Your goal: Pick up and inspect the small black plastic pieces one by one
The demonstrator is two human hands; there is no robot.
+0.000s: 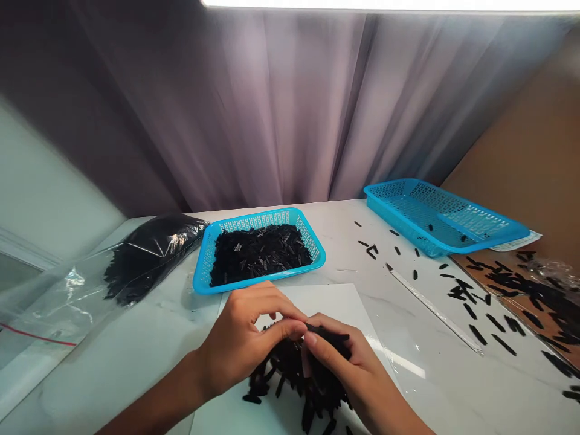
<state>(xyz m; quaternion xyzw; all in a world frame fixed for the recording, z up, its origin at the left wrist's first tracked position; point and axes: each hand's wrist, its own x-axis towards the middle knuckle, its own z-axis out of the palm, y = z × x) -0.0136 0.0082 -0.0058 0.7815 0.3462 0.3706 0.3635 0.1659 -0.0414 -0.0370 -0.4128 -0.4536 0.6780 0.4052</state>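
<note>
Over the black pieces, both hands — left, right — pinch one strip.

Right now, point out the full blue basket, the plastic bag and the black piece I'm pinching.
full blue basket [205, 260], head view, on its left perforated wall.
plastic bag [145, 254], head view, on its dark filled part.
black piece [328, 331], head view, on its exposed middle.

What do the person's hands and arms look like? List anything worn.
The left hand and right hand are ungloved, with no rings visible. Both forearms are uncovered as far as the frame shows: no sleeves, watch or bracelets in view.
</note>
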